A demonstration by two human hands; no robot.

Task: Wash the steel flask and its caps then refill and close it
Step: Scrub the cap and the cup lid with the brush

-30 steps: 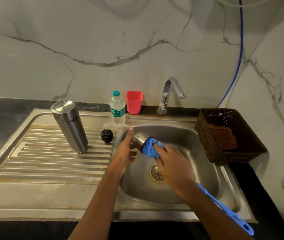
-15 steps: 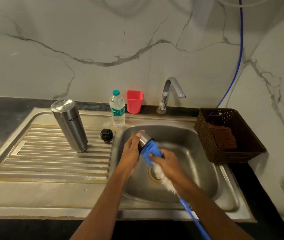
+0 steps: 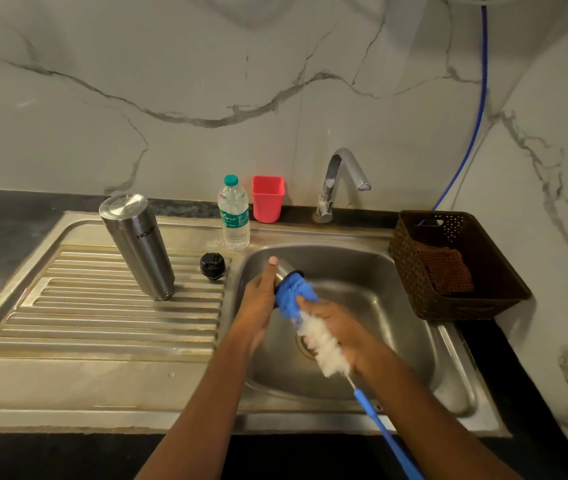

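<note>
Over the sink (image 3: 448,375), the left hand (image 3: 258,306) grips the steel cap (image 3: 284,271). The right hand (image 3: 338,323) has its fingers (image 3: 306,304) closed round the brush (image 3: 324,344), blue end in the cap.

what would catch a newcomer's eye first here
First, the blue-and-white bottle brush over the sink, its blue head pushed into the steel cap that the left hand holds while the right hand grips its bristles. Next, the tall steel flask standing on the ribbed drainboard to the left, and the red cup at the wall beside the tap.
</note>
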